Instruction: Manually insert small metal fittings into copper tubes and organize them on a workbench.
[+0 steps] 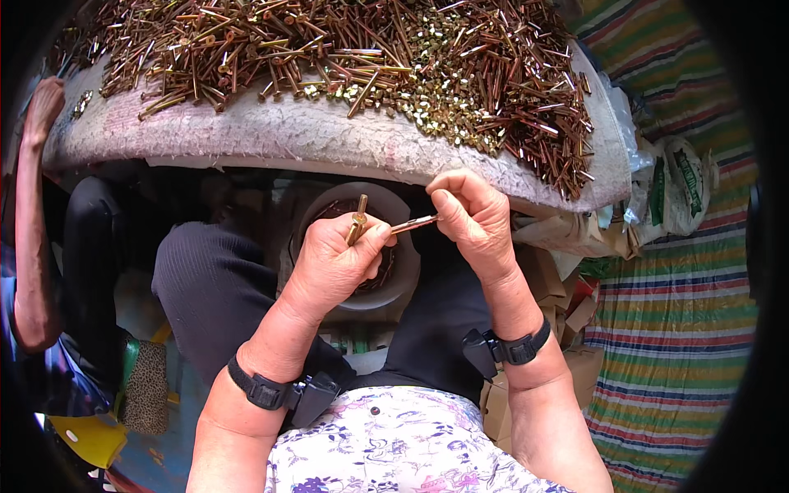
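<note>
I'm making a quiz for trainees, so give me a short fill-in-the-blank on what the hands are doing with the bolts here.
1. The left hand holds a brass-coloured ____ upright.
2. The right hand pinches a second bolt that points toward the ____ hand.
3. Below both hands, between the knees, sits a round white ____.
4. The heap of bolts lies on a ____ covered with worn cloth.

Missing words: bolt; left; bucket; table

Brassy and copper-red bolts [345,57] heap at twelve o'clock. Striped multicolour mat [674,312] at three; floral purple-white blouse [394,452] at six.
</note>
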Available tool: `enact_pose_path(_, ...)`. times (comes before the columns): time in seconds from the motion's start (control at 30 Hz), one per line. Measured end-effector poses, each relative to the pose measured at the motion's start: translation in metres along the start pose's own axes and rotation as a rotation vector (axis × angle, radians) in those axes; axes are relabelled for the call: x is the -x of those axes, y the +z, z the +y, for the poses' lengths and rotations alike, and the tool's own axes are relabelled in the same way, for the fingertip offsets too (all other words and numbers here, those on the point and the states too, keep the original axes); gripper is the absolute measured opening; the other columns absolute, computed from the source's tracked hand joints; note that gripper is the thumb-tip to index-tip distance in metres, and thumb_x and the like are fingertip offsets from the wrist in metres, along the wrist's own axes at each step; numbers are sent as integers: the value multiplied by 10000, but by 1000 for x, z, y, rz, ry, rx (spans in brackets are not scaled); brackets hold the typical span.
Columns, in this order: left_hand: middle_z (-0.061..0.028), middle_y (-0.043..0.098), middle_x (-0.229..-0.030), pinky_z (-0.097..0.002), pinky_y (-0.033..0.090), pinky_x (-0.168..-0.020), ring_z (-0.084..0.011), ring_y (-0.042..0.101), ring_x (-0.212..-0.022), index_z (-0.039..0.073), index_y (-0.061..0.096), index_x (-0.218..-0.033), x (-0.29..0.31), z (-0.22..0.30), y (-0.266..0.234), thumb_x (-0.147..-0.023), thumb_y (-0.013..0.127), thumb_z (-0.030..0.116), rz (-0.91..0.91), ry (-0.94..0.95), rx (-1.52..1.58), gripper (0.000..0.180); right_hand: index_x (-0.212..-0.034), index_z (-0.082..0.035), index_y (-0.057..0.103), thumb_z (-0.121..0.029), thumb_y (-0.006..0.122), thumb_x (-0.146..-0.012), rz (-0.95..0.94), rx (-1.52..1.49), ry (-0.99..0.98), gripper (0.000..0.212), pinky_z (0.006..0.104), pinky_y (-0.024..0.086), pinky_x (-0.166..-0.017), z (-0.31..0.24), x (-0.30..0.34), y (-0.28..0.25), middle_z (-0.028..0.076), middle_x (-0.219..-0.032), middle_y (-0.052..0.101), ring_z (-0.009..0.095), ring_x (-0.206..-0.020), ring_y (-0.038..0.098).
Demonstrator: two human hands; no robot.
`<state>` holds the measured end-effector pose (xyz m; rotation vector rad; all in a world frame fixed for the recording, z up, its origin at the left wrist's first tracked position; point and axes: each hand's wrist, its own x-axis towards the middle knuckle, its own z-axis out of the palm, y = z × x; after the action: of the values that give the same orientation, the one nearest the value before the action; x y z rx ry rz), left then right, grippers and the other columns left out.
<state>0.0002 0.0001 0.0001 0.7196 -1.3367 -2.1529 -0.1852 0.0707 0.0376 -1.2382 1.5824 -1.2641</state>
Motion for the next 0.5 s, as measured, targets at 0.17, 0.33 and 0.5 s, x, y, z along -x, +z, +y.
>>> enact_pose_path(0.17, 38, 456, -518, -171, 257, -394, -22, 371, -436, 17, 621, -823, -1, 1, -2, -911, 565, 208, 3, -23, 61, 218, -877, -10, 562, -109, 583, -896, 69, -273, 13, 103, 173, 336, -461, -2, 8, 12, -14, -605, 527, 13, -522, 435)
enact_pose_path(0.33, 37, 456, -521, -172, 257, -397, -22, 369, -438, 21, 619, -815, 1, 1, -2, -910, 568, 217, -27, -12, -17, 224, -728, -35, 528, -175, 572, -913, -26, 73, 37, 236, 178, 333, -445, 4, 12, -3, -33, -543, 482, 16, -499, 416)
enact_pose_path(0.5, 38, 457, -528, -170, 261, -401, -21, 370, -444, 20, 620, -819, 1, 1, -3, -909, 571, 218, -35, -27, -10, 223, -721, -44, 537, -202, 579, -910, 98, -23, -167, 250, 187, 355, -466, 15, 9, 10, -39, -548, 483, 31, -495, 417)
